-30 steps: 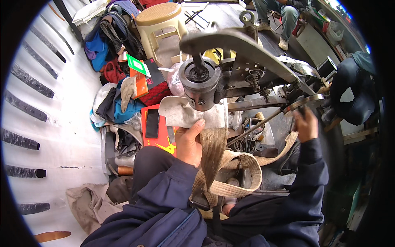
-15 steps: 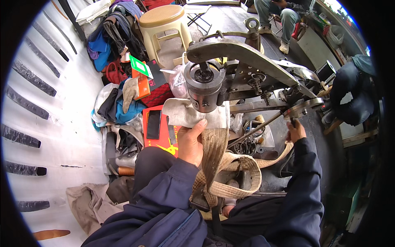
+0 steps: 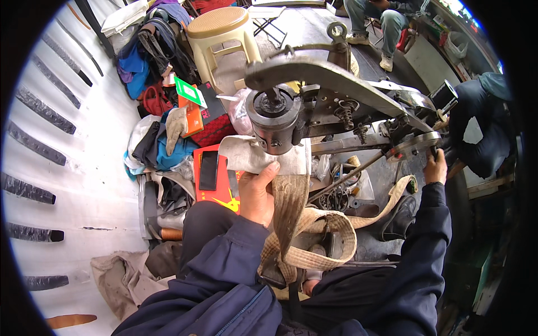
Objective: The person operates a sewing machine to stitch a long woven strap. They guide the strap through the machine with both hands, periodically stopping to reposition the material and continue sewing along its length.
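Observation:
A hand-cranked sewing machine (image 3: 336,84) of dark metal stands before me, its round head (image 3: 274,120) over a piece of whitish cloth (image 3: 246,152). The cloth lies against a worn beige webbing strap (image 3: 291,204), which hangs down and loops over my lap. My left hand (image 3: 258,193) pinches the cloth and strap just below the machine head, thumb on top. At the machine's right, my right hand (image 3: 435,167) is closed round the small handle of the crank wheel (image 3: 413,147). The needle and the stitching spot are hidden by the head.
A phone (image 3: 209,171) lies on a red box (image 3: 223,193) to the left, beside piled clothes and bags. Behind is a beige stool (image 3: 219,25). A black shoe (image 3: 401,217) sits at the right, below the crank. Other people sit at the far right.
My right hand has moved right and slightly up with the crank handle. The machine head has shifted slightly left in view. My left hand keeps its grip on the cloth and strap.

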Action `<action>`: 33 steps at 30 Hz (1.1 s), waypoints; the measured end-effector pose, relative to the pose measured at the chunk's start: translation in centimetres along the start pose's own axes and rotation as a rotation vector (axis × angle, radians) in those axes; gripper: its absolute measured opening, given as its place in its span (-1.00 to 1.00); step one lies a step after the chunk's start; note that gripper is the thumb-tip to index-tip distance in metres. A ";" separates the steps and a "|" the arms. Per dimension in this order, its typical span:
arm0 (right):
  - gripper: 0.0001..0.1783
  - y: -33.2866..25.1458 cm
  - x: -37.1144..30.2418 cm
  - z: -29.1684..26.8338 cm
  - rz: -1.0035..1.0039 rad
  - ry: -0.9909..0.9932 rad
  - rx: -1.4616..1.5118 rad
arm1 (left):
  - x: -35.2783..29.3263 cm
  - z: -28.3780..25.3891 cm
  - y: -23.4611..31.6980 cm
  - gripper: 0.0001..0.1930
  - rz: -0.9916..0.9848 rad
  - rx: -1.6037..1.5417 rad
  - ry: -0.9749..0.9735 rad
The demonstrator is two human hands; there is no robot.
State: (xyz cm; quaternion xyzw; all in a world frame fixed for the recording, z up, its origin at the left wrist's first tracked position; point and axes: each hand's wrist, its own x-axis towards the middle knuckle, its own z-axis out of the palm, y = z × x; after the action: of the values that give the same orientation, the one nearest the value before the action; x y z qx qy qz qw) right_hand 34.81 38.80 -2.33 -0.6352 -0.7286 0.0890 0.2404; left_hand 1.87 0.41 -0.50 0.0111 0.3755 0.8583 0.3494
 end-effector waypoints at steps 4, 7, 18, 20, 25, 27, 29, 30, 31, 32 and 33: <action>-0.68 -0.2 -3.8 4.4 0.048 -0.279 0.135 | -0.2 0.4 0.1 -0.56 0.042 0.015 0.019; -0.73 -4.8 -8.6 3.4 0.100 -0.630 0.410 | -0.2 0.4 0.0 -0.56 0.046 -0.023 -0.017; -0.72 -5.7 -2.2 -4.2 -0.092 0.038 0.266 | 0.5 -0.3 -0.2 -0.56 0.013 0.047 0.001; -0.71 -2.4 -0.7 -2.2 -0.052 0.012 0.195 | 0.6 -0.1 0.0 -0.56 0.020 0.048 0.003; -0.70 0.9 -1.9 4.0 -0.076 -0.103 0.066 | 0.3 0.2 0.2 -0.53 0.012 0.029 0.008; -0.71 -1.0 -4.6 4.5 -0.008 -0.377 0.233 | 0.3 0.3 0.2 -0.53 0.038 0.037 0.010; -0.71 -4.3 -8.0 3.7 0.089 -0.642 0.390 | 0.3 0.3 0.1 -0.52 0.044 0.035 0.013; -0.71 -5.9 -9.3 2.6 0.048 -0.713 0.476 | 0.3 0.2 0.1 -0.52 0.040 0.029 0.008; -0.75 -7.6 -10.2 1.6 0.009 -0.724 0.526 | 0.4 0.2 0.1 -0.51 0.037 0.022 0.001; -0.76 -8.9 -10.4 0.3 -0.030 -0.631 0.518 | 0.4 0.2 0.1 -0.50 0.023 0.022 0.003; -0.77 -9.9 -10.4 -0.8 -0.106 -0.552 0.554 | 0.4 0.1 0.1 -0.50 0.010 0.023 0.004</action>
State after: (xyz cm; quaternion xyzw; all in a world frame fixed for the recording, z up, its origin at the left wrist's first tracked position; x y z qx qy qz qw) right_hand 27.29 26.86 0.21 -0.4600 -0.7459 0.4373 0.2020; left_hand 1.53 0.71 -0.44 0.0153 0.3858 0.8557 0.3445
